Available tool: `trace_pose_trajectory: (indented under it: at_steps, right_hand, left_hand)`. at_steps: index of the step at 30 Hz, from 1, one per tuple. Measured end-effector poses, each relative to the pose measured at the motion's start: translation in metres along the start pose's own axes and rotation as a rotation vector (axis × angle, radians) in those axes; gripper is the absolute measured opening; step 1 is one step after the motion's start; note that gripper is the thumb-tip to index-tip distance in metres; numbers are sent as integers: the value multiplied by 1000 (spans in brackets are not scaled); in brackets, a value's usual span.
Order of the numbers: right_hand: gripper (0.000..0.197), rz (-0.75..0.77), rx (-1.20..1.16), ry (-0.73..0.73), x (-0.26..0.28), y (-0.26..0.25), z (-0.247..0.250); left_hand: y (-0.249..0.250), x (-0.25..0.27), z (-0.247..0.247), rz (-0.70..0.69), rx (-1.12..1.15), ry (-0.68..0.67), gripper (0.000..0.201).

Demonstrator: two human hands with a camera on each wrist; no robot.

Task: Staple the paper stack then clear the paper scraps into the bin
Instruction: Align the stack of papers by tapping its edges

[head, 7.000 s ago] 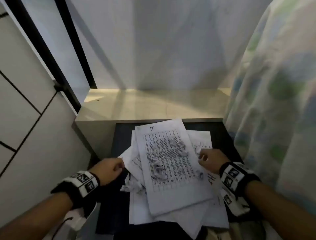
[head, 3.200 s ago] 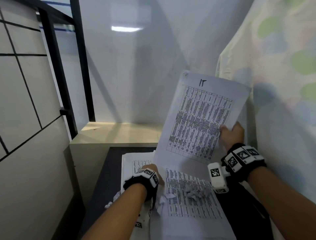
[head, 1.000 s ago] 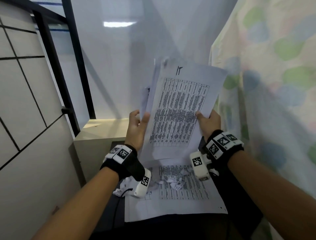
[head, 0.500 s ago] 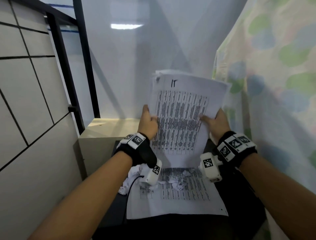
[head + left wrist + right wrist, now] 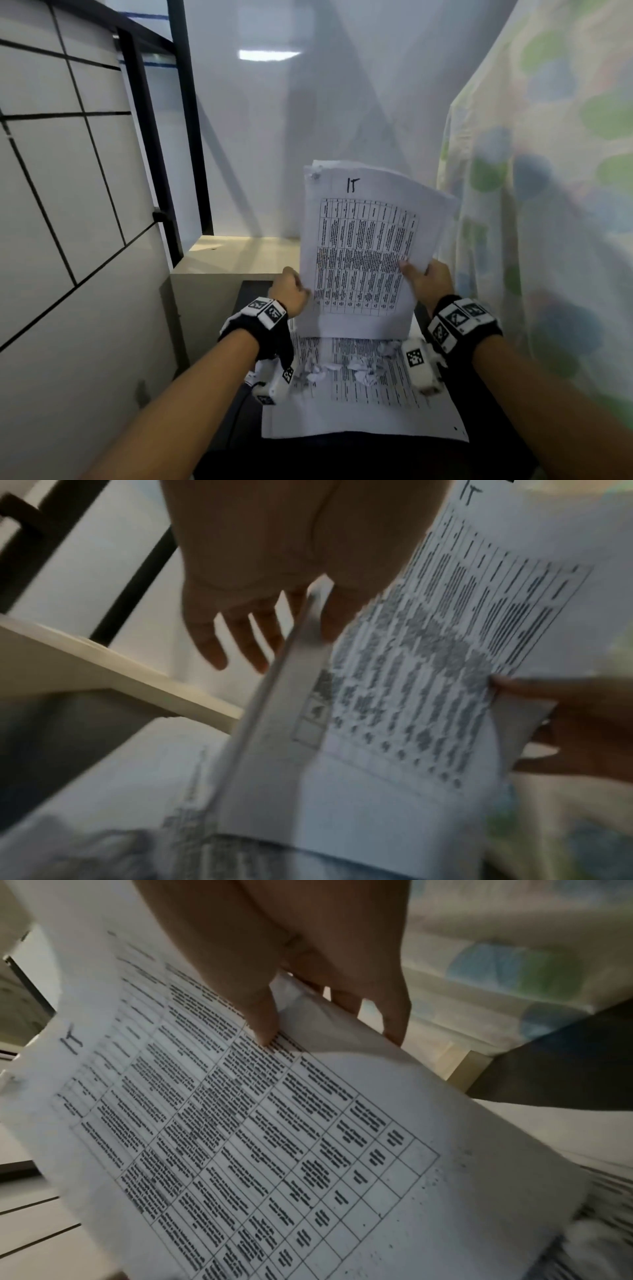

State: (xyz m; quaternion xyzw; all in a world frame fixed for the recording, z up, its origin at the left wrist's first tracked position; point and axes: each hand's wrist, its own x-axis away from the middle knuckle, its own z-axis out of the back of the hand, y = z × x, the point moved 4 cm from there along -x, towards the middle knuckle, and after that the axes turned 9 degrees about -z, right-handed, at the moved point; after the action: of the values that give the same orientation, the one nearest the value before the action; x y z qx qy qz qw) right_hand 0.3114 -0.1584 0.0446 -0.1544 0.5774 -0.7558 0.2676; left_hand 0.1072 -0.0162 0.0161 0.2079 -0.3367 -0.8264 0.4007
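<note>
Above the table, the stack stands upright, its bottom edge near a loose sheet strewn with scraps, left hand and right hand each pinching a side edge; loosen both grips and tap it down to square the edges before stapling.

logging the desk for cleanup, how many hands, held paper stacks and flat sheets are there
hands: 2 (left hand, right hand)
held paper stack: 1
flat sheet: 1
total: 4; paper scraps too blurred to count

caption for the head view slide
Both hands hold the paper stack upright above a printed sheet strewn with paper scraps.
</note>
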Motion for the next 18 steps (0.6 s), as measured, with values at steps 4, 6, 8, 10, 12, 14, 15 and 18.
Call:
trace_pose_trajectory:
  at_steps: [4,6,8,10,12,14,15,18]
  right_hand:
    - [19,3,-31,121,-15,-5,14]
    - [35,-39,-75,205,-24,-3,24]
    - [46,-62,-139,244,-28,-4,33]
    - [38,-74,-163,263,-31,-5,42]
    - [36,-92,-145,281,-35,-2,49]
    - [39,-173,-77,282,-35,7,51]
    - [42,-225,-33,263,-37,14,50]
    - [53,-408,117,136,-40,38,38]
  left_hand:
    - [-39,3,-5,281,-322,-153,75]
    - [-53,5,-6,359,-330,-171,90]
    - [-61,2,-8,395,-309,-179,104]
    - [-63,0,-14,424,-294,-205,117]
    - [-60,-1,-20,419,-284,-245,125]
    - [-57,-3,-26,407,-287,-270,119]
    - [-56,-5,-29,393,-285,-271,114]
    - [-52,-6,-35,400,-305,-257,105]
